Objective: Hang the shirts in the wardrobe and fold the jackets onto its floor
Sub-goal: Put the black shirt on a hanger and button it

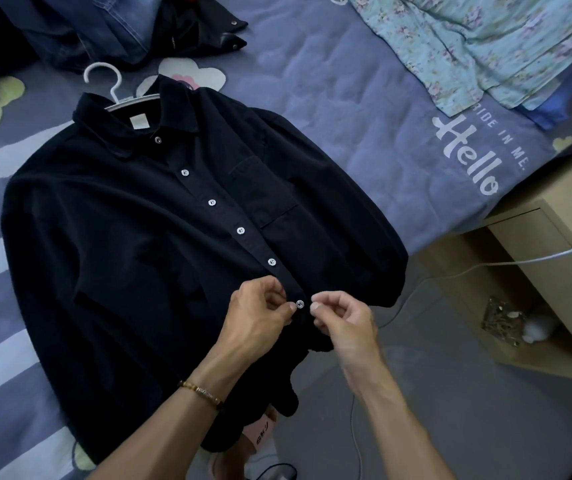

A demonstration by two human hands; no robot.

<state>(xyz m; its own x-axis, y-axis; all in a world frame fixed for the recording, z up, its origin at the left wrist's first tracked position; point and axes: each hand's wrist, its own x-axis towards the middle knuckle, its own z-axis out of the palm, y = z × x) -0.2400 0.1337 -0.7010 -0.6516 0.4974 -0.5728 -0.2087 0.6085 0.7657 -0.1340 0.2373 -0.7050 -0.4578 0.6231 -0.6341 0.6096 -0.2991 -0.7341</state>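
Black shirt (146, 220) flat on bed (346, 98), white hanger (111, 86) already in collar, 6 buttons fastened. Left hand (260, 317), right hand (343, 320) pinching placket beside lowest button (300, 304). Hanging in wardrobe, jackets far left (132, 26) still pending.

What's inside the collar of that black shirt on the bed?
A white hanger: its hook and part of one arm show above the black shirt collar. The rest is covered by fabric, so how it sits in the shoulders cannot be seen.

White hanger (111, 88) mostly hidden inside the black shirt (132, 230) collar, shirt hem dropping out of sight over the bed edge, dark jackets (111, 26) cut off at top, floral cloth (478, 39) cropped by the right edge, shelf clutter (506, 322) too blurred to identify
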